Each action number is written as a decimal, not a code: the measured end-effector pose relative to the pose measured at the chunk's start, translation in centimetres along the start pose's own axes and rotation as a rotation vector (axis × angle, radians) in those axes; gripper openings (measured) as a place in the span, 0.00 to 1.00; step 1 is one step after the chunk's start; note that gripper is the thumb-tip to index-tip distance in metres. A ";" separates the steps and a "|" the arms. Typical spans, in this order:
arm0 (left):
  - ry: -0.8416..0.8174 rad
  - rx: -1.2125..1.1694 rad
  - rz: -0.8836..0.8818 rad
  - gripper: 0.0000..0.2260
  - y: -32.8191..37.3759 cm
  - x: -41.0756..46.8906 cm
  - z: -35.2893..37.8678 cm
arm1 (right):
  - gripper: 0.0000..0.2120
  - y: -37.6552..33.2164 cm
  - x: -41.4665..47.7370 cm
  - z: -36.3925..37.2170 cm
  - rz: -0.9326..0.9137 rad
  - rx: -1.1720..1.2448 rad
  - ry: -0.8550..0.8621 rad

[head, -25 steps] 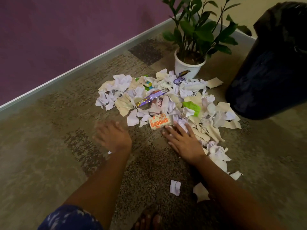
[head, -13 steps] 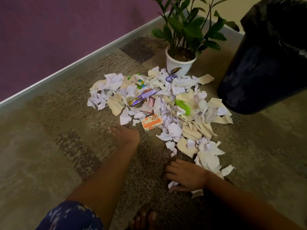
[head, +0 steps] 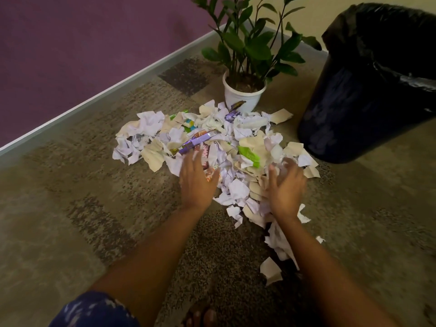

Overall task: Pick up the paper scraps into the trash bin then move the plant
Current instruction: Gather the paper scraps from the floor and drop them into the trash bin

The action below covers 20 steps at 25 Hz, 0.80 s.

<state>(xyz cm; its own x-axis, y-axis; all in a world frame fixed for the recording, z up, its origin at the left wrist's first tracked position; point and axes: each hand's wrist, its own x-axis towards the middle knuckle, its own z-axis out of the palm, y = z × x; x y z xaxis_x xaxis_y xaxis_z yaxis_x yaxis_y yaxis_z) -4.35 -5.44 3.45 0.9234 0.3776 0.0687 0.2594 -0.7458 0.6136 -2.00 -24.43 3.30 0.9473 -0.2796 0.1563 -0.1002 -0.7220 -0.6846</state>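
Note:
A heap of white and beige paper scraps (head: 236, 192), mixed with coloured wrappers, lies on the carpet. My left hand (head: 198, 178) lies flat on the heap's near left side, fingers spread over an orange wrapper. My right hand (head: 286, 185) rests on the scraps at the near right, fingers spread and blurred by motion. A green plant in a white pot (head: 243, 97) stands just behind the heap. The trash bin (head: 368, 95), lined with a black bag, stands at the right beside the heap.
A purple wall with a pale baseboard (head: 99, 97) runs diagonally along the left. A few loose scraps (head: 271, 270) lie near my right forearm. My toes (head: 200, 317) show at the bottom edge. Patterned brown carpet surrounds the heap.
Both hands moved forward onto the heap. The right hand came up from the loose scraps near my body, pushing some toward the pile. The left hand slid right onto the orange wrapper.

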 end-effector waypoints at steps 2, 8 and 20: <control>-0.138 0.040 0.218 0.34 0.9 0.4 0.6 | 0.29 0.5 1.3 0.0 0.243 0.033 -0.027; -0.556 0.366 0.276 0.44 3.2 3.4 2.7 | 0.45 1.5 2.5 0.5 0.287 -0.203 -0.574; -0.387 0.273 0.077 0.13 4.3 4.6 2.2 | 0.09 -0.3 3.6 -0.4 0.161 -0.177 -0.379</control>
<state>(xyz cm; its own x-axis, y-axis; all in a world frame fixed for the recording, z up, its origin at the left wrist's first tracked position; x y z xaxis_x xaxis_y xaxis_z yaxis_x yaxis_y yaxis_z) 1.60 -8.15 4.68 0.9668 0.1221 -0.2244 0.2032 -0.9000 0.3855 1.35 -25.44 4.32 0.9566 -0.1700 -0.2366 -0.2750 -0.7948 -0.5410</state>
